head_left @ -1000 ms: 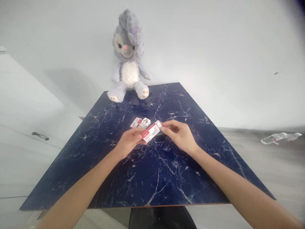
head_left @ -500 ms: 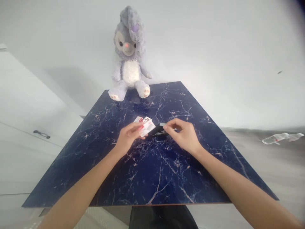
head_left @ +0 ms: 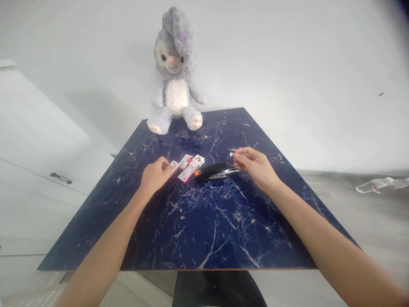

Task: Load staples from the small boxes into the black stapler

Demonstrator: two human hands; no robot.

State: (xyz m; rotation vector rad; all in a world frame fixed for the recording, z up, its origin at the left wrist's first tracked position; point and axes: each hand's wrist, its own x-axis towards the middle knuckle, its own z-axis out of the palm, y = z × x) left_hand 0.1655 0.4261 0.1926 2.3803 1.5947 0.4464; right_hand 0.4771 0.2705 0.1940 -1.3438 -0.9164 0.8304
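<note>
A black stapler [head_left: 213, 171] with an orange end lies on the dark blue marble table [head_left: 198, 221]. Left of it lie three small red and white boxes [head_left: 188, 166]. My left hand [head_left: 155, 175] rests closed on the table, its fingertips on the leftmost box [head_left: 174, 166]. My right hand [head_left: 254, 165] hovers just right of the stapler and pinches a small pale strip [head_left: 232, 154] between thumb and fingers.
A grey plush rabbit [head_left: 174, 74] sits at the table's far edge against the white wall. A white cabinet with a dark handle [head_left: 60, 178] stands to the left. Crumpled plastic [head_left: 378, 184] lies on the floor at the right.
My hands have parted. The left hand set the box down to the left beside the others. The right hand drew back to the right with the small strip, which uncovered the stapler.
</note>
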